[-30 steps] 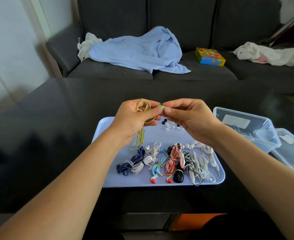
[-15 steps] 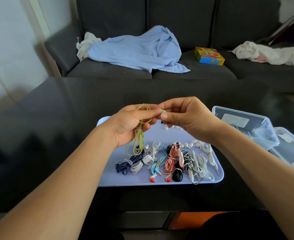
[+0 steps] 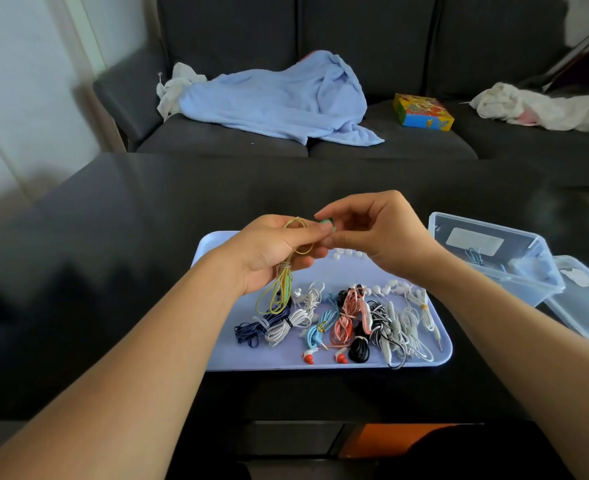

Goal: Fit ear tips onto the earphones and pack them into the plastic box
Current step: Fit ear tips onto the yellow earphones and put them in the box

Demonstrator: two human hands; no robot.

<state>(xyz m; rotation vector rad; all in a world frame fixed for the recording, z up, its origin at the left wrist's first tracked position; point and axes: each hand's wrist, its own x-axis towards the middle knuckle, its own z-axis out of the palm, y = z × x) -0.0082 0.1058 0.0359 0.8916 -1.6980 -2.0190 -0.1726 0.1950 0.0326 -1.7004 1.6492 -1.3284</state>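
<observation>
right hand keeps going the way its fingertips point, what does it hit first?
Probably the green earbud pinched at the left hand fingertips; the right hand points left at it, nearly touching. Depth is unclear.

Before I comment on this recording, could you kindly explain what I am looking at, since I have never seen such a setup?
There is no machine: a person wears a camera on the head, looking down at two bare hands. The left hand holds a coiled yellow-green earphone; the right hand pinches its green earbud. Below, a lilac tray on a dark table holds bundled earphones and loose white ear tips. A clear plastic box stands to the right. Behind is a sofa with a blue cloth.
</observation>
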